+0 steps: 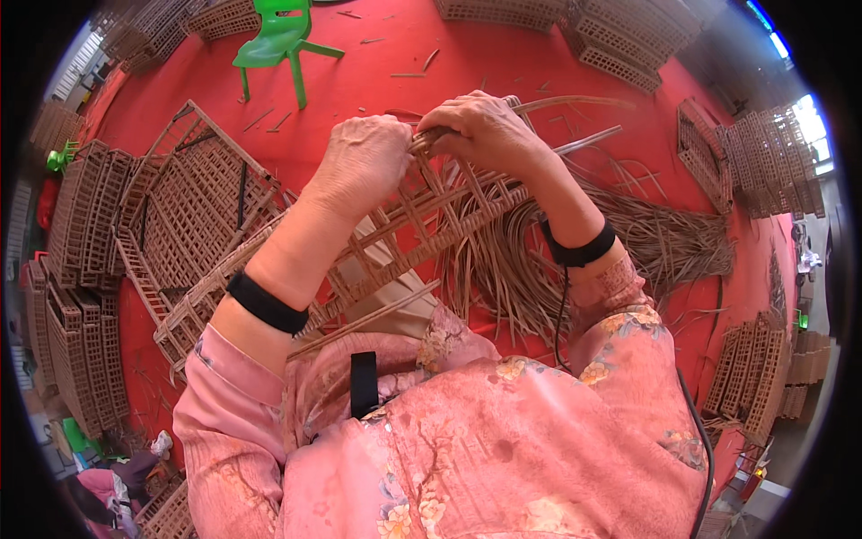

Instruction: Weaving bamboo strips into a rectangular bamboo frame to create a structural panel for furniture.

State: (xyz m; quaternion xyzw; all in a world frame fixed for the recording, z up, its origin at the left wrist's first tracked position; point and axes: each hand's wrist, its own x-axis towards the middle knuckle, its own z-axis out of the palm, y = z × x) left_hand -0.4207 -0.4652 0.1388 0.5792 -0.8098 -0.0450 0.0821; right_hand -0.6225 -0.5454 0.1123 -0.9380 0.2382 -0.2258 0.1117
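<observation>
Nearest the camera is the person's own pink flowered blouse (503, 449), filling the lower edge from five to seven o'clock, with a black wristband on each forearm. Just above it, across the lap, lies a long woven lattice panel (395, 242) of brown cane, running from eight o'clock up toward the centre.

The left hand (364, 162) sits at the panel's upper end, fingers curled down over its rim and closed on the weave. Right beside it, almost touching, the right hand (485, 130) is closed around a thin cane strip (575, 101) at the same rim (the fingertips are tucked under, so how tightly they pinch cannot be told). The strip runs out from under the fingers toward one o'clock.

Under and to the right of the right forearm, a loose sheaf of cane strips (646, 238) fans across the red floor (377, 54) toward three o'clock.

Farther out, at nine o'clock, a finished lattice frame (202, 193) lies flat, with stacks of similar panels (85, 260) beyond it along the left rim. More stacks (745, 377) stand at four o'clock and others at two o'clock. At twelve o'clock, well apart from the hands, stands a small green plastic chair (280, 36), with scraps of cane scattered on the floor near it.
</observation>
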